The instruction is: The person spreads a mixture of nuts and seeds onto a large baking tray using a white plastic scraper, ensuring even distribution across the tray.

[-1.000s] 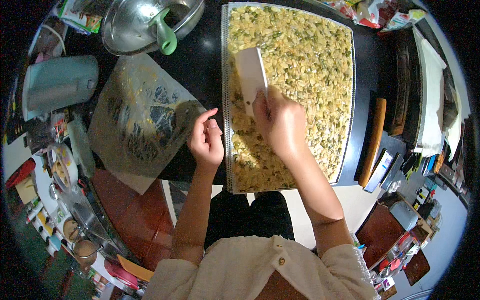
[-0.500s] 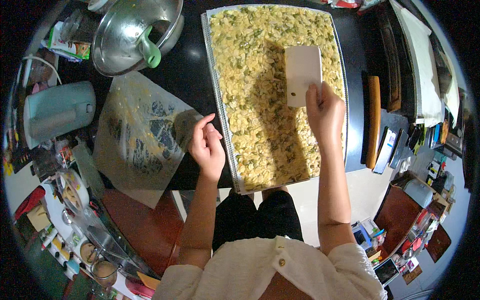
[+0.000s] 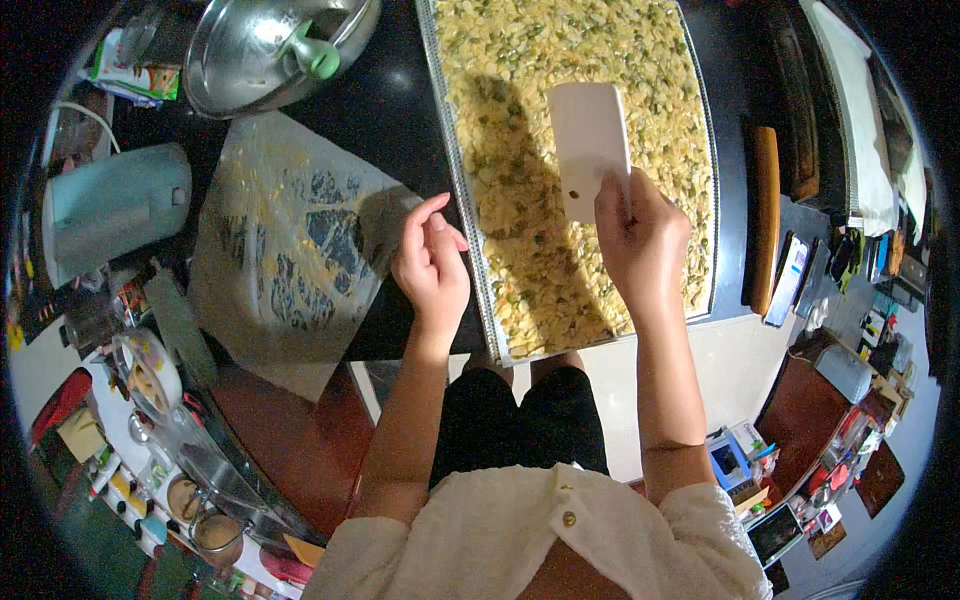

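My right hand grips a white flat dough scraper, held over a large lined baking tray. The tray's metal left rim runs beside my left hand. A layer of sliced almonds and green pumpkin seeds in a pale yellow mix covers the tray, and my right arm and the scraper cast a shadow on it. My left hand is near that left rim, empty, its fingers loosely bent and apart. A dark spot, perhaps a seed, shows on the scraper's lower part.
Left of the tray lies a smeared translucent sheet, overhanging the counter's front edge. Behind it sits a steel bowl with a green-handled utensil. A rolling pin and phone lie to the right; a pale blue appliance stands far left.
The scraper has moved left across the tray and looks more raised. My left hand has shifted slightly up and right. The whole view has shifted, with the tray now higher in it.
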Tool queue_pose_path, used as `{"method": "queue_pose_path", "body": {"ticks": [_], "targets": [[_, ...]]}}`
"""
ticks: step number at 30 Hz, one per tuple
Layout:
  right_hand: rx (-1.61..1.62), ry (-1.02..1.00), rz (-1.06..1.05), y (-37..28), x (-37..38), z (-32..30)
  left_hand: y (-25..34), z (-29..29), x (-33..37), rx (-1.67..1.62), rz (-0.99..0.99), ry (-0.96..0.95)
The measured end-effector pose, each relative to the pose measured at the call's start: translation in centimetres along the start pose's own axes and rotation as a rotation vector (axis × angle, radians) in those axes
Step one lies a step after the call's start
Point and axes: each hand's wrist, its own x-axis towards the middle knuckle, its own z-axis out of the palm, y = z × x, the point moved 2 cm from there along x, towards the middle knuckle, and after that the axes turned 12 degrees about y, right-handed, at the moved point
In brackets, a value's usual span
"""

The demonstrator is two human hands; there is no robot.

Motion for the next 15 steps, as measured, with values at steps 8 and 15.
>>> {"method": "queue_pose_path", "body": {"ticks": [8, 15], "targets": [[-0.029, -0.047, -0.073, -0.2, -1.5, 0.7, 0.1, 0.2, 0.2, 0.018, 0.036, 0.018], [0.017, -0.064, -0.067, -0.5, -1.0, 0.6, 0.0, 0.2, 0.2, -0.005, 0.072, 0.045]]}}
